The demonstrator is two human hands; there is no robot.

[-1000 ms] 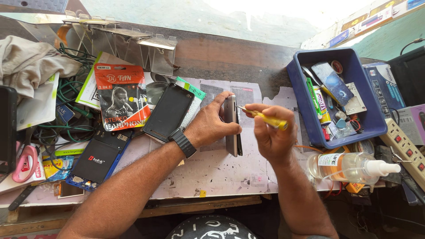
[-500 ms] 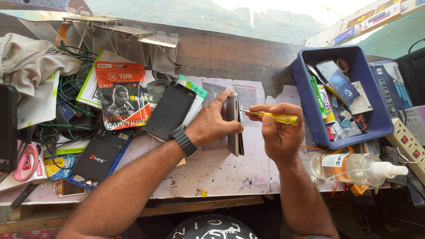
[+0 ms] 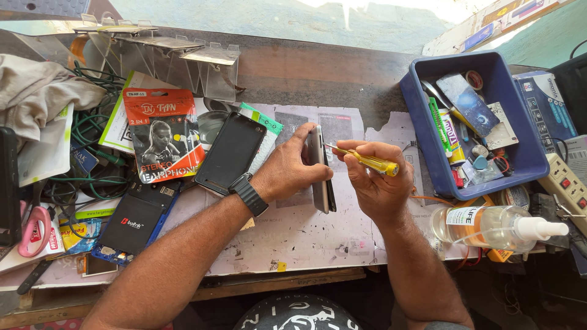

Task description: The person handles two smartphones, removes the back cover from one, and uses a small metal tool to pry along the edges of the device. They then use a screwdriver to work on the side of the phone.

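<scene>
My left hand [image 3: 288,172] grips a grey phone [image 3: 319,174] that stands on its long edge on the paper-covered bench, thumb up along its top. A black watch sits on that wrist. My right hand [image 3: 374,184] holds a small yellow-handled screwdriver [image 3: 370,162]; its metal tip touches the phone's upper edge. A black phone [image 3: 230,153] lies face up just left of my left hand.
A blue bin [image 3: 422,131] of small tools and parts stands at the right. A clear squeeze bottle [image 3: 492,226] lies on its side near the front edge. An orange earphone packet [image 3: 160,134], cables, a cloth, a black battery [image 3: 136,221] and pink scissors crowd the left. A white power strip [image 3: 565,186] sits far right.
Both hands stay on the phone and screwdriver. The screwdriver tip has moved in slightly against the phone's upper edge; the view has shifted a little.
</scene>
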